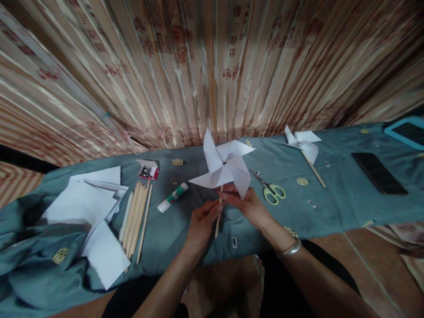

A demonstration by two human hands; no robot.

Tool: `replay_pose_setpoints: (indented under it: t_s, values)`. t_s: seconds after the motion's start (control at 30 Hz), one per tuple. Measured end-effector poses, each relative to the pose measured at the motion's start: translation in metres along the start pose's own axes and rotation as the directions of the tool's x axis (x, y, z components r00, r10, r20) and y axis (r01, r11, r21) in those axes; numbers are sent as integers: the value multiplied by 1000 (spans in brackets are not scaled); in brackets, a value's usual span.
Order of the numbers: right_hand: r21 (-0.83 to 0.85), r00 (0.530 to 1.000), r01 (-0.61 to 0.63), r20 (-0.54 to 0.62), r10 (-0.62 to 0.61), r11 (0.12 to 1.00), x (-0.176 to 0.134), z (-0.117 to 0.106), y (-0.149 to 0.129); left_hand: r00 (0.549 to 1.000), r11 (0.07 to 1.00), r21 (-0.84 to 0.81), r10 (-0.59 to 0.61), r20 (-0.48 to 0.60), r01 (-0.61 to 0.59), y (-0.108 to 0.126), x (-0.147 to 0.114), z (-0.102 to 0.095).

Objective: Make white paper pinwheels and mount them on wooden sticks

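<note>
A white paper pinwheel (pixel 216 170) with a shiny pin at its centre faces me, held up over the cloth-covered table. My left hand (pixel 202 223) pinches its wooden stick (pixel 217 226) below the blades. Just above that, my right hand (pixel 247 204) grips the same stick close under the paper, its fingertips partly behind the blades. Green-handled scissors (pixel 272 193) lie to the right of my right hand. Left of my hands rests a glue stick (pixel 172 197) with a green label.
Wooden sticks (pixel 135 221), white paper sheets (pixel 82 201) and a small red box of pins (pixel 148 170) lie at left. Toward the right are another pinwheel (pixel 303 148), a black phone (pixel 379 173) and a blue-framed device (pixel 407 131). A patterned curtain (pixel 212 66) hangs behind the table.
</note>
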State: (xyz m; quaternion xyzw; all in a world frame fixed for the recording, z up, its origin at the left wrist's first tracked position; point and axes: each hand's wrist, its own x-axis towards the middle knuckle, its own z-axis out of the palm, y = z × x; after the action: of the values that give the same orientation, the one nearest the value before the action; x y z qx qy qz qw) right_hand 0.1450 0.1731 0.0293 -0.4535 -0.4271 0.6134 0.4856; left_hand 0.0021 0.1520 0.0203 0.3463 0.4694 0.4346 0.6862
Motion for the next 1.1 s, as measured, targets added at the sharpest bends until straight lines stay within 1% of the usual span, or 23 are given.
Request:
replay_pose_setpoints:
  t_s: [0.17, 0.3, 0.4, 0.5, 0.63, 0.7, 0.77, 0.87, 0.93, 1.0, 1.1]
  values:
    - [21, 1000, -17, -19, 17, 1000, 2, 3, -5, 1000, 1000, 12, -3, -10, 3, -3, 0, 0]
    - [15, 999, -1, -32, 2, 1000, 1, 2, -5, 999, 999, -40, -34, -23, 33, -4, 0, -1]
    - [15, 997, 23, -71, -22, 1000, 2, 0, -5, 998, 997, -61, -51, -47, 48, -5, 0, -2]
    - [7, 994, 19, -103, -18, 1000, 3, -1, -5, 996, 998, -40, -57, -75, 55, -5, -1, -3]
    - [-4, 997, -18, -79, 18, 1000, 4, -2, -7, 993, 998, -22, -55, -102, 53, -4, -1, -4]
    - [-3, 996, -30, -81, 29, 1000, 4, -7, -10, 992, 999, -21, -52, -114, 50, -3, 0, -4]
    - [-17, 991, -11, -136, 8, 1000, 4, -15, -15, 991, 999, -28, -50, -127, 47, -1, 2, -5]
    - [-51, 967, 76, -241, -86, 996, 5, -30, -21, 988, 998, -55, -46, -145, 38, 0, 4, -5]
    - [-61, 952, 122, -274, -134, 991, 6, -38, -24, 987, 997, -70, -49, -153, 38, 0, 6, -5]
    - [-64, 941, 134, -304, -148, 989, 6, -42, -27, 987, 997, -73, -48, -155, 37, 0, 6, -5]
    - [-74, 930, 122, -340, -140, 990, 5, -42, -28, 988, 998, -59, -34, -151, 26, 1, 7, -5]
